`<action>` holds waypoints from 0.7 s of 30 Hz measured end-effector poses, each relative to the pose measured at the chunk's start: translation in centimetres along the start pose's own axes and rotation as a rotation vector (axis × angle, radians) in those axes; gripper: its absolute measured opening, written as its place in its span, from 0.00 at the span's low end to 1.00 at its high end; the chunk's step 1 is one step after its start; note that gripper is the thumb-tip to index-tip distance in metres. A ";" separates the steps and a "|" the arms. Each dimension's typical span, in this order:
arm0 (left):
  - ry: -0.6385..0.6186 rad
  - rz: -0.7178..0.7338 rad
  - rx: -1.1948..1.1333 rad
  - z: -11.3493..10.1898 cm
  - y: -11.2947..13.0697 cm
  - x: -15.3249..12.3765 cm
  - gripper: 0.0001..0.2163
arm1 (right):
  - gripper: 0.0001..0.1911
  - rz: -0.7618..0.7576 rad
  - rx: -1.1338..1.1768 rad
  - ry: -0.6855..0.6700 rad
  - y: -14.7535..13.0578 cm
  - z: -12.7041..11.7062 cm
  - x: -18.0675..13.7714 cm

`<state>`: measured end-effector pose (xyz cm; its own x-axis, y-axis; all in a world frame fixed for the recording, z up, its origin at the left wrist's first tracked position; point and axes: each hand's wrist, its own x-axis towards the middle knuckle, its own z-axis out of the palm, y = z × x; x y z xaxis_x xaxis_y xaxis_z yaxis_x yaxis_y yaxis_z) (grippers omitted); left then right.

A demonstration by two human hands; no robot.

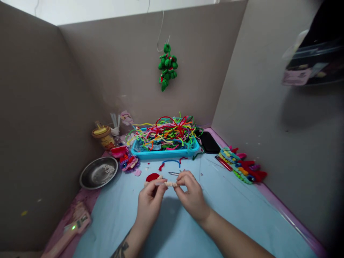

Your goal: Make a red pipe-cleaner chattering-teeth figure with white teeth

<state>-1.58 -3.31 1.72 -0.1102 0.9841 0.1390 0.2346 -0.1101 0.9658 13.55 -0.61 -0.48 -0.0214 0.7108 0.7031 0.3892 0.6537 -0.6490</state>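
Note:
My left hand (pixel 149 200) pinches the left end of a short, bumpy cream-coloured strip (pixel 170 184), which looks like crocheted yarn. The strip's other end lies between the thumb and fingers of my right hand (pixel 192 195). Both hands are closed on it, just above the blue cloth. Partly hidden behind my left fingers is a round red piece (pixel 152 177) with a cream edge. A thin metal tool (pixel 173 173), its handle end covered, lies just past my right fingertips.
Tangled yarn pieces fill a blue tray (pixel 163 154) at the back. On the left are a metal bowl (pixel 92 175) holding small white bits and a pink glue gun (pixel 71 231) with a green light. A phone (pixel 209 142) and colourful crocheted pieces (pixel 242 166) lie right.

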 end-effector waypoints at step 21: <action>-0.026 -0.052 -0.136 0.0 -0.3 0.2 0.14 | 0.07 0.037 0.082 -0.274 -0.6 -0.4 0.3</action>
<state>-1.63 -3.09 1.47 -0.0937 0.9921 0.0838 0.0965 -0.0747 0.9925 13.70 -0.90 0.18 -0.2608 0.7711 0.5808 0.3191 0.6367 -0.7020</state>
